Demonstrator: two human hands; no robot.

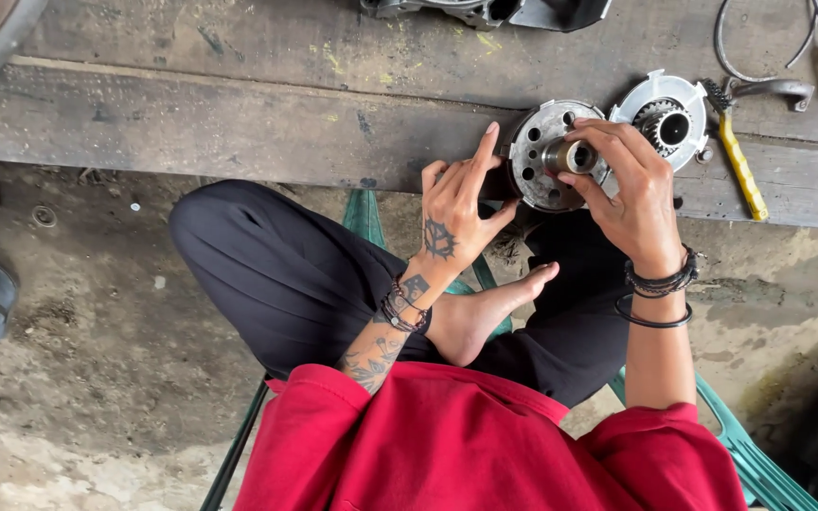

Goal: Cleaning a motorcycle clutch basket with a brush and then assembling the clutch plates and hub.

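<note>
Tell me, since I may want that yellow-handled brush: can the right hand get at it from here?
Probably yes. The brush lies bare on the plank just beyond the right hand, nothing between them, though that hand is gripping the round metal part.

Seated on green chair (748, 454), left hand (453, 210) steadies round metal hub (540, 156) at edge of wood bench (239, 123), right hand (629, 185) grips its centre sleeve (572, 156); second hub (666, 118) & yellow-handled brush (738, 161) just beside.
</note>
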